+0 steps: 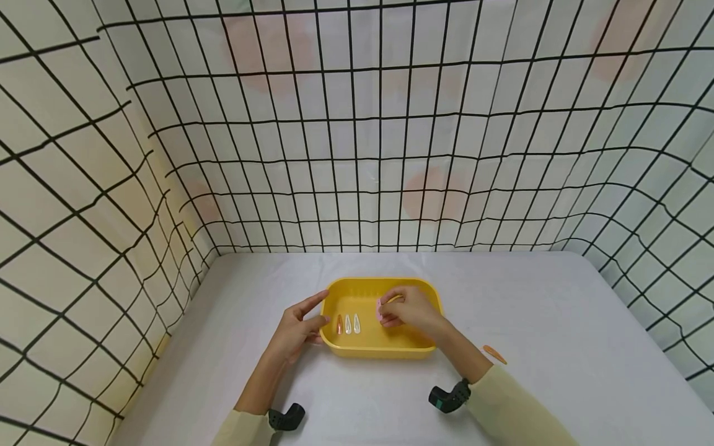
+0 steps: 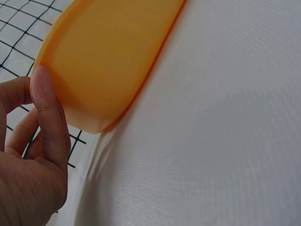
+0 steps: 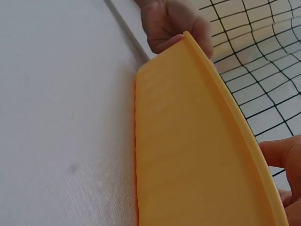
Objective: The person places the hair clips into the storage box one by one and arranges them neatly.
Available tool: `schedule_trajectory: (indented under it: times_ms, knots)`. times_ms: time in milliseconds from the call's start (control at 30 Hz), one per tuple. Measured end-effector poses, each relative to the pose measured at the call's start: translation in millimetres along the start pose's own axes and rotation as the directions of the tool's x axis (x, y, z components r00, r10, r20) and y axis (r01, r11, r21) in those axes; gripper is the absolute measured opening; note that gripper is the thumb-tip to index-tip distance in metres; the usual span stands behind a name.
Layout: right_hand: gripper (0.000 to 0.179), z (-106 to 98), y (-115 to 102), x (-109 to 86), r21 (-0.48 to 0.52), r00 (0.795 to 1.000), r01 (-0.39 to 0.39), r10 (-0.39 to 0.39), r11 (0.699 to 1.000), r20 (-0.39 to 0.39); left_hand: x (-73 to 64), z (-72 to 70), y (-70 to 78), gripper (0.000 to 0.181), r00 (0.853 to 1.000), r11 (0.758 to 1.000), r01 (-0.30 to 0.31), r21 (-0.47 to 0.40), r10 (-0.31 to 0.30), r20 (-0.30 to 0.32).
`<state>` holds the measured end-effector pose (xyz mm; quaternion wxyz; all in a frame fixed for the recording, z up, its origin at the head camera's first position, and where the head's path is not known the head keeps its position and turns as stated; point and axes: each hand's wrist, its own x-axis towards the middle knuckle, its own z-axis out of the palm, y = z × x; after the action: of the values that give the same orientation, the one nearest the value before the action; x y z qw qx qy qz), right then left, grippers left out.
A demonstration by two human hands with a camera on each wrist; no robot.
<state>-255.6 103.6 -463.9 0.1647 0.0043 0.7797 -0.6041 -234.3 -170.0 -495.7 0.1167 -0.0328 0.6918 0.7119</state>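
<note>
A yellow plastic tray (image 1: 379, 353) sits on the white table. My left hand (image 1: 298, 325) grips its left end, the thumb against the rim and the other fingers beyond it; the left wrist view shows this hand (image 2: 40, 136) at the tray's corner. Inside the tray, an orange hair clip (image 1: 339, 324) and two white hair clips (image 1: 348, 324) stand upright in a row on the left. Over the tray's right half, my right hand (image 1: 409, 308) pinches a small pink hair clip (image 1: 380, 310), partly hidden by the fingers. The tray wall (image 3: 188, 141) hides much of that hand in the right wrist view.
Another orange hair clip (image 1: 494, 354) lies on the white tablecloth (image 1: 558, 347), right of the tray near my right forearm. A black wire grid (image 1: 379, 136) backed with white cloth stands behind the table and along both sides.
</note>
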Motion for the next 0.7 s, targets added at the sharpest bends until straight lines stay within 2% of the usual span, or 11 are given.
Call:
schedule_trajectory:
  times_ms: [367, 700]
  knots:
    - [0.013, 15.7, -1.0, 10.5, -0.128, 1.0, -0.019, 0.02, 0.992, 0.0, -0.9, -0.2, 0.6, 0.063, 1.0, 1.0, 0.001, -0.002, -0.001, 0.011]
    - [0.008, 25.4, -0.6, 18.8, -0.297, 0.998, -0.024, 0.039, 0.955, 0.045, -0.4, -1.6, -0.8, 0.063, 1.0, 1.0, -0.01, 0.0, 0.01, 0.025]
